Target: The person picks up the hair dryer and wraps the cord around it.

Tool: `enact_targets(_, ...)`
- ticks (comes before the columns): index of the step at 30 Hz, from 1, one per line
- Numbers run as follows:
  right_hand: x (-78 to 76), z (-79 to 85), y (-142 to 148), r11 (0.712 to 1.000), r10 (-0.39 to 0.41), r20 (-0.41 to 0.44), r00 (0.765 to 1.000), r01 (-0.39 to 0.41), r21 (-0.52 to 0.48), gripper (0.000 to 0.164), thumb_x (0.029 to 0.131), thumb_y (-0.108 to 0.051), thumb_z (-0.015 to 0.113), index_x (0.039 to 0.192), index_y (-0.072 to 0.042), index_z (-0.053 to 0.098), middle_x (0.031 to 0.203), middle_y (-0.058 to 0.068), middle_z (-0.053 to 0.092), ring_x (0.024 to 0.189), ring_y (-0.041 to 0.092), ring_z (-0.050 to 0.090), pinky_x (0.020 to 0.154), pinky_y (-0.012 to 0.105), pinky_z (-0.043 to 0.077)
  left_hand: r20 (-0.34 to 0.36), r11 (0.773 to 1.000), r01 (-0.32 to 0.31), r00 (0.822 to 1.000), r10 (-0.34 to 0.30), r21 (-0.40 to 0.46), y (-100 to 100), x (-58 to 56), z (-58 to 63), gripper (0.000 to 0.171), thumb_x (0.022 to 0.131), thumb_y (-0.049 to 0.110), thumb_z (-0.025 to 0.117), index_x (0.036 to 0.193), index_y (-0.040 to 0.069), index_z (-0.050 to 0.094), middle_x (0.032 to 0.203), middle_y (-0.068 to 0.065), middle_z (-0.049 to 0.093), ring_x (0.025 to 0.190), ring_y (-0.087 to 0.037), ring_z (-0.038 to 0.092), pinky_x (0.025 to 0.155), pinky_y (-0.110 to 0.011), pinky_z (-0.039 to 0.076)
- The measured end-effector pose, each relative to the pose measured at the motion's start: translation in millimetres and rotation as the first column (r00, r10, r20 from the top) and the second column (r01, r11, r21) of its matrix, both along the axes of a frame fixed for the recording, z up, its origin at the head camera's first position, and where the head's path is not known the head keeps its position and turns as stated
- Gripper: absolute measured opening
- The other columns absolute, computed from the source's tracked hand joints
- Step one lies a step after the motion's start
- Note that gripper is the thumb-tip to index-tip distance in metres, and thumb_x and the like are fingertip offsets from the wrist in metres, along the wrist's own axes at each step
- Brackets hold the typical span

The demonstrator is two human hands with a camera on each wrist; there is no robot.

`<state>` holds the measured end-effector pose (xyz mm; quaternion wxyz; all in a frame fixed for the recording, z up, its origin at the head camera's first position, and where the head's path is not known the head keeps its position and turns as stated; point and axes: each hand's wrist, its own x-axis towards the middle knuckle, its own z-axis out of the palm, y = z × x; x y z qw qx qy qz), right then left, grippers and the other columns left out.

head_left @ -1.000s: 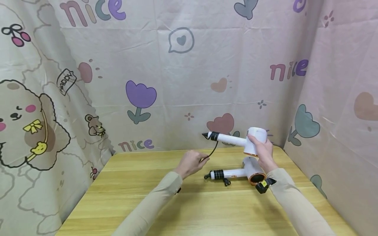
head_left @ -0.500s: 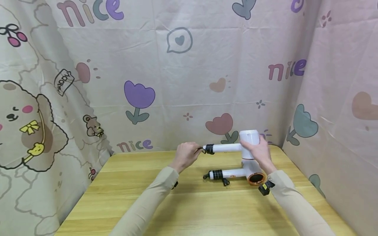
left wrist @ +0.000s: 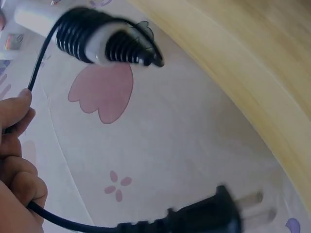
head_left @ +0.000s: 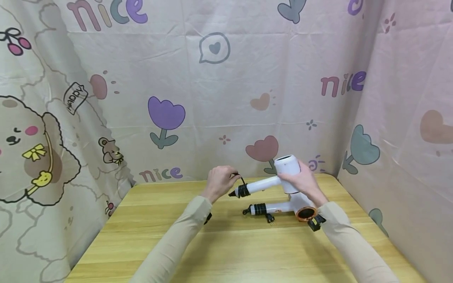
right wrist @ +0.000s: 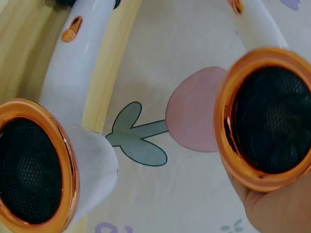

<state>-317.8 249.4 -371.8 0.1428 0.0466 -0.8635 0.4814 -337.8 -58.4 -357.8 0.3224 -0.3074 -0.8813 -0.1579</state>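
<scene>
My right hand (head_left: 303, 181) grips the head of a white hair dryer (head_left: 288, 169), lifted above the table with its handle pointing left and slightly down. Black cord (head_left: 243, 191) is coiled round the handle's end. My left hand (head_left: 220, 181) pinches the loose stretch of that cord (left wrist: 36, 68) just beyond the handle tip. In the left wrist view, a two-pin plug (left wrist: 214, 213) dangles from the cord's free end. Below lies a second white hair dryer (head_left: 279, 207), its own cord wound round its handle. Orange rims ring the dark grilles of both dryers in the right wrist view.
The wooden table (head_left: 148, 236) carries the second dryer, whose plug (head_left: 270, 218) rests in front of its handle. A patterned cloth (head_left: 205, 98) hangs behind the table and along both sides.
The held dryer has moved left and its handle end has tilted downward. My left hand has moved up and slightly left with the cord. The dryer on the table stays put.
</scene>
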Motion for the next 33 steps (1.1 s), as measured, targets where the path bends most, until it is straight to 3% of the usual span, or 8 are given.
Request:
enact_targets(7,-3.1,1.2,8.6,0.989,0.146,-0.017,0.989,-0.146,-0.002,0.073,0.081,-0.031,0.081,0.140,-0.007,0.045,0.114,0.024,0.061,0.090,0.030,0.065,0.069,0.039,0.058,0.081,0.995,0.035,0.996,-0.043,0.096,-9.1,-8.5,5.4,0.014,0.084,0.029,0.077,0.092,0.017,0.080,0.082,0.003,0.075,0.058,-0.006,0.057,0.053,-0.023,0.044)
enact_targets(15,-1.7,-8.8,20.8,0.953,0.286,0.077,0.955,-0.274,-0.131,0.065,0.088,-0.024,0.072,0.141,-0.002,0.041,0.113,0.026,0.058,0.085,0.024,0.065,0.069,0.042,0.058,0.221,0.985,-0.032,0.975,-0.006,0.171,-20.4,-19.0,-4.1,0.018,0.085,0.034,0.076,0.097,0.021,0.080,0.081,0.005,0.073,0.057,-0.004,0.052,0.052,-0.023,0.039)
enact_targets(19,-0.2,-12.3,26.7,0.927,0.332,0.123,0.935,-0.300,-0.224,0.063,0.091,-0.022,0.066,0.140,0.004,0.037,0.107,0.019,0.060,0.083,0.023,0.066,0.071,0.044,0.058,0.263,0.975,-0.031,0.964,-0.029,0.221,-22.5,-21.5,-7.1,0.024,0.087,0.037,0.074,0.102,0.019,0.079,0.073,0.006,0.062,0.057,-0.007,0.046,0.050,-0.023,0.035)
enact_targets(23,0.3,-11.4,32.3,0.917,0.340,0.125,0.932,-0.300,-0.263,0.061,0.092,-0.021,0.062,0.138,0.008,0.036,0.102,0.010,0.062,0.084,0.019,0.066,0.073,0.041,0.058,0.272,0.961,-0.037,0.962,-0.040,0.273,-24.8,-26.0,-7.2,0.026,0.089,0.035,0.072,0.106,0.017,0.078,0.068,0.003,0.051,0.056,-0.011,0.042,0.049,-0.023,0.032)
enact_targets(27,1.7,-9.8,36.5,0.910,0.346,0.127,0.930,-0.300,-0.286,0.060,0.093,-0.021,0.060,0.138,0.008,0.034,0.099,0.005,0.062,0.083,0.017,0.066,0.072,0.040,0.058,0.291,0.962,-0.067,0.956,-0.013,0.263,-28.6,-30.6,-11.2,0.026,0.091,0.036,0.069,0.108,0.019,0.077,0.074,0.002,0.060,0.059,-0.011,0.045,0.052,-0.024,0.034)
enact_targets(33,3.1,-12.7,38.5,0.870,0.405,0.143,0.903,-0.333,-0.363,0.055,0.097,-0.023,0.053,0.136,0.008,0.031,0.097,0.003,0.063,0.085,0.018,0.067,0.074,0.042,0.059,0.317,0.973,-0.116,0.947,0.049,0.197,-32.8,-32.2,-24.6,0.021,0.091,0.034,0.070,0.105,0.021,0.078,0.092,0.002,0.073,0.071,-0.012,0.061,0.057,-0.026,0.042)
